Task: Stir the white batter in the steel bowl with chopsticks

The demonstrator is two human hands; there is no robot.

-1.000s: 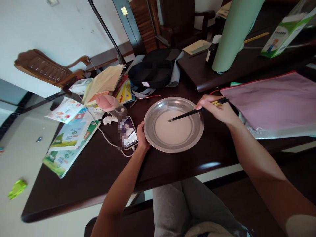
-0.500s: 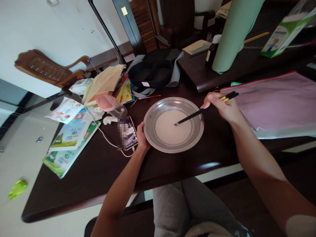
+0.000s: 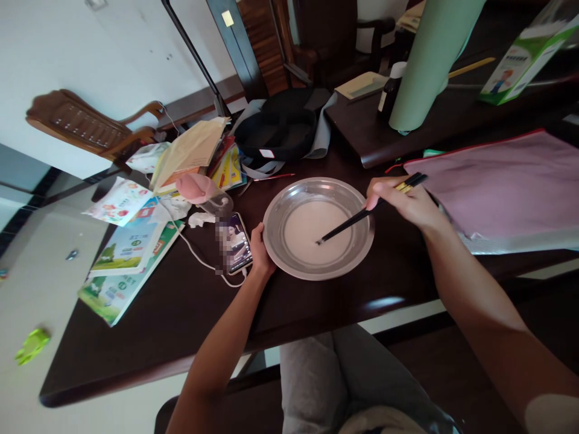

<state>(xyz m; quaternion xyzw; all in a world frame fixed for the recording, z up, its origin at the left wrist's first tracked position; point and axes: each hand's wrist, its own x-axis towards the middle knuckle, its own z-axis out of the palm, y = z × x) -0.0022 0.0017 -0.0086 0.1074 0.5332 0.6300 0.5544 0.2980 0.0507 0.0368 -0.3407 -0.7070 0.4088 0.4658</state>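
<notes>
A round metal basin [image 3: 274, 253] stands on the dark table, with a milky whitish liquid [image 3: 312, 226] in its bottom. My left hand [image 3: 261, 252] grips the basin's left rim, its fingers partly hidden under the edge. In my right hand [image 3: 398, 199], closed over the right side of the basin, is a pair of black chopsticks [image 3: 346, 224] with gold bands near the top. Their tips dip into the liquid near its middle. Just left of my left hand lies a lit phone [image 3: 237, 244] with a white cable plugged in.
Books [image 3: 120, 259] and papers cover the table's left side, beside a pink-topped cup [image 3: 196, 188]. Behind the basin sits a black bag [image 3: 275, 129]. At right are a pinkish zip pouch [image 3: 502, 187], a green roll [image 3: 434, 66], a dark bottle [image 3: 389, 96] and a carton [image 3: 511, 75].
My right hand has shifted slightly left and down, and the chopsticks' tips have moved a little toward me and left in the liquid. My left hand and the basin stay in place.
</notes>
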